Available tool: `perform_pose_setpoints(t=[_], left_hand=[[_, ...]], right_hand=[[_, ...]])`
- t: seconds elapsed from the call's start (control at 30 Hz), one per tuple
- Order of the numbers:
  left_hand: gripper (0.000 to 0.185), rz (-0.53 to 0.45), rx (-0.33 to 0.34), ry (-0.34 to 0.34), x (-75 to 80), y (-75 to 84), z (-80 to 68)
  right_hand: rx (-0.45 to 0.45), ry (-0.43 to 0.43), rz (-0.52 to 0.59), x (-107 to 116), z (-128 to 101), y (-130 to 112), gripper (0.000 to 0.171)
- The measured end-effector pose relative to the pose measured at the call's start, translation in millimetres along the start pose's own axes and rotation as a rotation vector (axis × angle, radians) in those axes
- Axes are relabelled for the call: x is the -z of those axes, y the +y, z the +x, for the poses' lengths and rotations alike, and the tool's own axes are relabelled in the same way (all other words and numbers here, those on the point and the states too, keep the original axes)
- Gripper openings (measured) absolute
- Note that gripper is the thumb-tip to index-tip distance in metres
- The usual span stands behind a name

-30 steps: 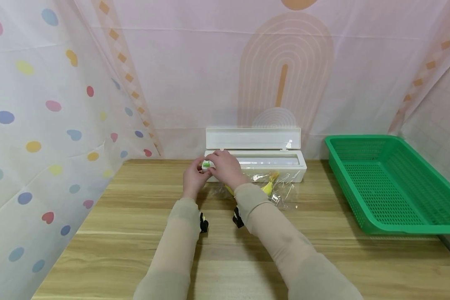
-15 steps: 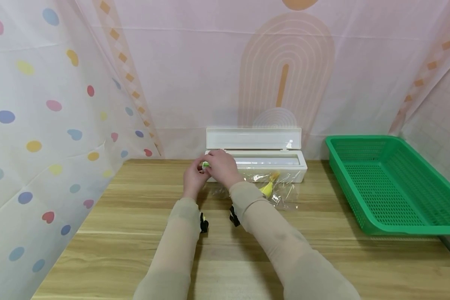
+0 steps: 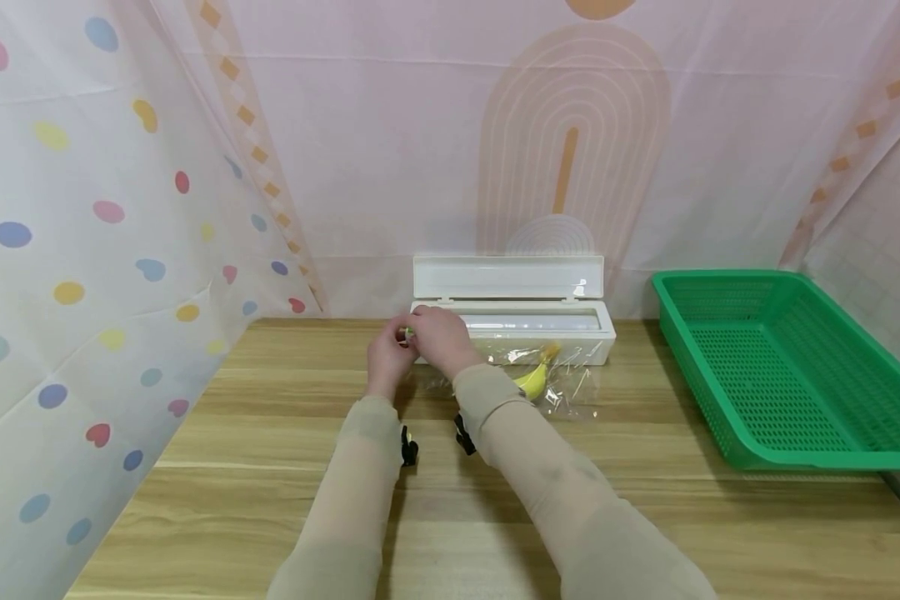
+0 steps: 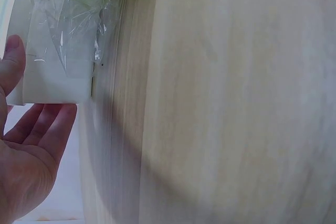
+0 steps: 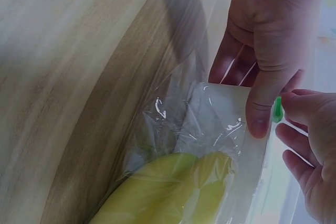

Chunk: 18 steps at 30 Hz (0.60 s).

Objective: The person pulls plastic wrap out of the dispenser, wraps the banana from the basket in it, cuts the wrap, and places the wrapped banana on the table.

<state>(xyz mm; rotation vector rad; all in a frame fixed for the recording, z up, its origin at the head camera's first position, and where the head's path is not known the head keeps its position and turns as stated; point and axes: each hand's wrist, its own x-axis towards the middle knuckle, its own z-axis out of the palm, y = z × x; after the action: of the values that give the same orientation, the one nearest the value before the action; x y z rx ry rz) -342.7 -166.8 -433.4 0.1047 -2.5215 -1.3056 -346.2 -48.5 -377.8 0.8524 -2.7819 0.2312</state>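
Both hands meet at the left end of the white cling-film dispenser (image 3: 512, 333), which stands lid-up at the bench's (image 3: 270, 467) far edge: right hand (image 3: 438, 337) presses a thumb on the box end by the green slider cutter (image 5: 277, 109), left hand (image 3: 387, 358) pinches that cutter. Banana (image 3: 534, 377), under film (image 3: 562, 387), lies just in front of the dispenser. Judged step: cutting the film; next, the cutter must run rightward along its rail while the box is steadied.
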Motion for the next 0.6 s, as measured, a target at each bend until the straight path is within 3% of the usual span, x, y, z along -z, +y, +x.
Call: perform_pose_setpoints(t=[0.6], left_hand=[[0.052,-0.022,0.014,-0.022,-0.3,-0.1,0.5]], right_hand=[[-0.016,-0.011,-0.03,-2.2,-1.9,-1.2,0.026]])
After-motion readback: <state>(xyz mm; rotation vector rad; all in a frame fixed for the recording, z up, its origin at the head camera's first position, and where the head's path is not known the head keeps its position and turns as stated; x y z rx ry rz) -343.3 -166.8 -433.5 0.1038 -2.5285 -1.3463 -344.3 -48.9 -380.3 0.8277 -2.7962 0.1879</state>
